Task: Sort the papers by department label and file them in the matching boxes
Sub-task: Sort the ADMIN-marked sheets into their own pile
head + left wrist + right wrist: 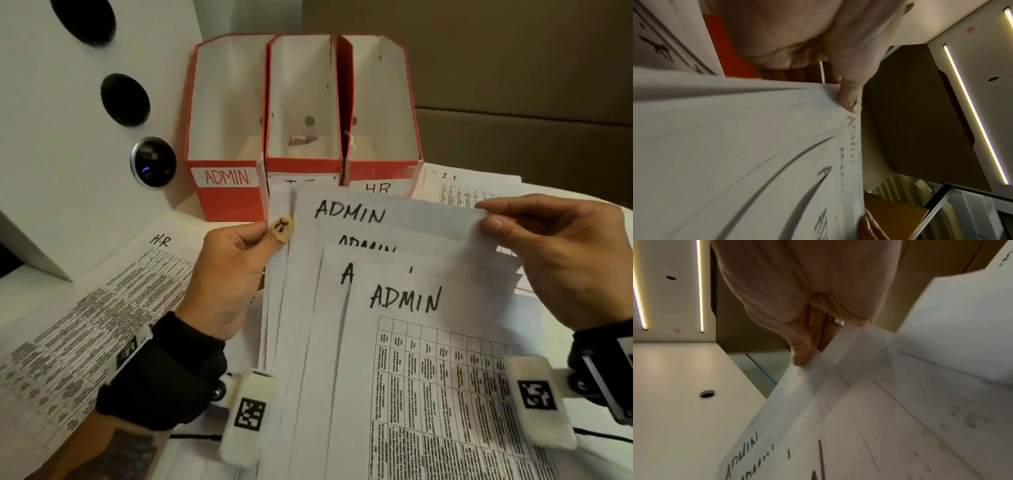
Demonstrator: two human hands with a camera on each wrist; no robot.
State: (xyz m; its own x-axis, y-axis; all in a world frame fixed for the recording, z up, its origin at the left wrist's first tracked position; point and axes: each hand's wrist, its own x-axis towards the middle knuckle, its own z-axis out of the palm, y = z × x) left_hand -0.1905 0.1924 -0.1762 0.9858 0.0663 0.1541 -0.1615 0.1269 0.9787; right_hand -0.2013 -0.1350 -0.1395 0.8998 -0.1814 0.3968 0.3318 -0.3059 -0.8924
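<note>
1. Right now your fanned stack of ADMIN sheets (394,301) hangs in the air between your two hands, above the desk, with its top edges pointing away from you toward the row of red file boxes.
2. Your left hand (233,270) pinches the stack's upper left corner, thumb on top; your right hand (561,253) pinches the upper right edge of the rearmost sheet, thumb against curled fingers.
3. The ADMIN box (226,137) stands ahead and to the left of the stack, so your left hand is the nearer one.
4. I judge the sheets must be squared and stood on their long axis to drop into that narrow slot.
5. An HR sheet (113,308) lies on the desk at left, and an IT sheet (466,188) at right, behind your right hand.
</note>
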